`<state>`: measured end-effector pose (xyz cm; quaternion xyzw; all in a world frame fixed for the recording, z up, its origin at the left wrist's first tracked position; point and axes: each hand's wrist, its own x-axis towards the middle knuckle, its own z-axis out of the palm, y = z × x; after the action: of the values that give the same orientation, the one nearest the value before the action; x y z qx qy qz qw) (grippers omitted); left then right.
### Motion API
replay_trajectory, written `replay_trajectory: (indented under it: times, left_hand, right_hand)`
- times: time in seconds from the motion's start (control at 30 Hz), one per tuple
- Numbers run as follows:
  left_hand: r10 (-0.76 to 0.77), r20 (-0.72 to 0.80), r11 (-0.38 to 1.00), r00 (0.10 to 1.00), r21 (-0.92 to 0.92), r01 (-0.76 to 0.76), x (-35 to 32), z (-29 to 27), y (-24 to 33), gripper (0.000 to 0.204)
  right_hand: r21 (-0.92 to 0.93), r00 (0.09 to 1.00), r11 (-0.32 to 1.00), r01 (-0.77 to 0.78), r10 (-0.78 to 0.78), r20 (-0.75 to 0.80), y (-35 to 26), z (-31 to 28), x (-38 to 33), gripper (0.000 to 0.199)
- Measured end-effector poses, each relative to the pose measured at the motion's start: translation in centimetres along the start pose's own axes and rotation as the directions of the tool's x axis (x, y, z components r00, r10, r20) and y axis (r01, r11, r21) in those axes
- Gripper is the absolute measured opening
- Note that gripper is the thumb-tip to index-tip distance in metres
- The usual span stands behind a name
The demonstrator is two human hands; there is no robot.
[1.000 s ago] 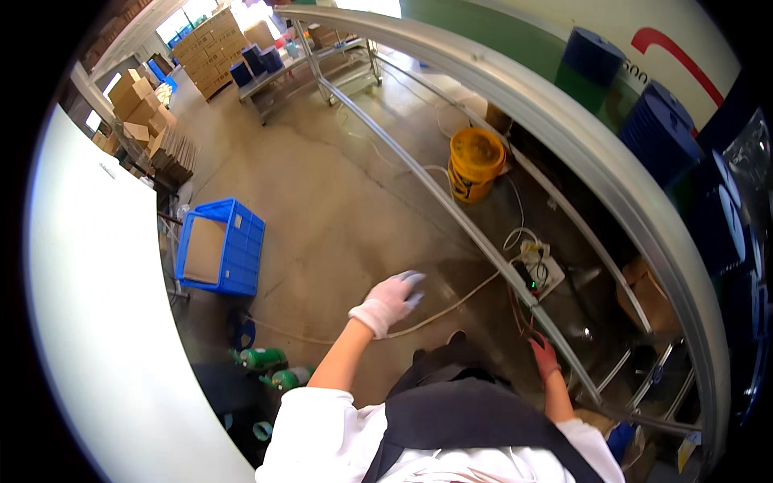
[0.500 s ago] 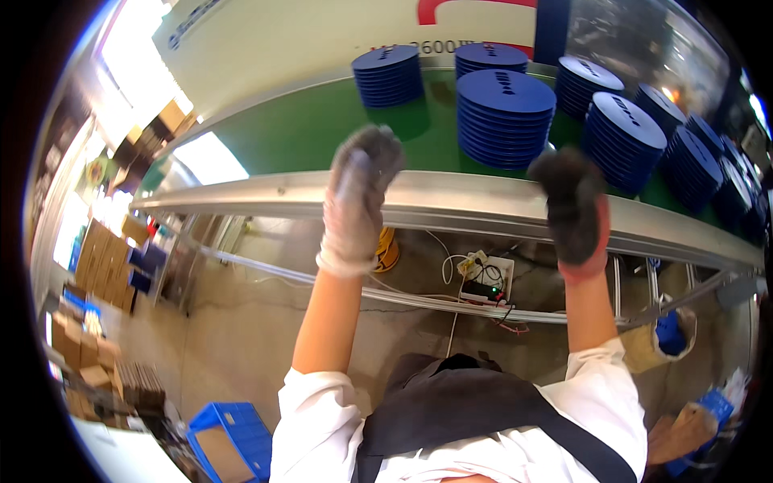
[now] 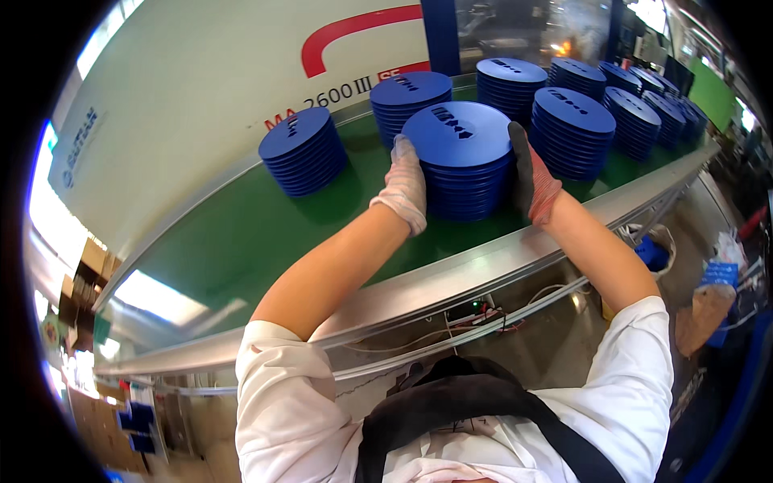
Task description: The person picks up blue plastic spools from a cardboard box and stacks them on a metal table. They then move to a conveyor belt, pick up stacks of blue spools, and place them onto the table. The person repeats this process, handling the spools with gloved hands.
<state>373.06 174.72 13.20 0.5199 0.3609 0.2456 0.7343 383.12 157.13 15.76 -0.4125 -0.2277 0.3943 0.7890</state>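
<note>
A stack of round blue discs with dark cut-out slots on top stands between my hands, near the belt's front edge. My left hand, in a pale glove, presses against the stack's left side, thumb up near the top disc. My right hand, in a pink glove with a dark palm, lies along the right side, its fingers reaching toward the far side. The two hands clasp the stack between them. Whether its bottom touches the belt, I cannot tell.
The green conveyor belt with a metal front rail carries more blue stacks: one tilted-looking stack at the left, another behind, several to the right. A large pale machine rises behind. Cables and a power strip lie below.
Both hands have moved forward over the rail and closed in on the sides of the front stack. The view has turned and come nearer to the belt.
</note>
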Motion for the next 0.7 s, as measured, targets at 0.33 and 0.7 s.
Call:
replay_trajectory:
  times: [0.33, 0.7]
  left_hand:
    - [0.715, 0.248, 0.286, 0.654, 0.750, -0.596, -5.2, -1.1, 14.5, 0.035]
    - [0.122, 0.200, 0.992, 0.972, 0.000, -0.125, 13.5, -2.9, 19.0, 0.065]
  right_hand:
    - [0.019, 0.905, 0.924, 0.381, -0.377, 0.199, -6.1, 10.4, 5.0, 0.065]
    - [-0.286, 0.964, 0.924, 0.252, -0.212, 0.161, -5.8, 8.3, 19.9, 0.075]
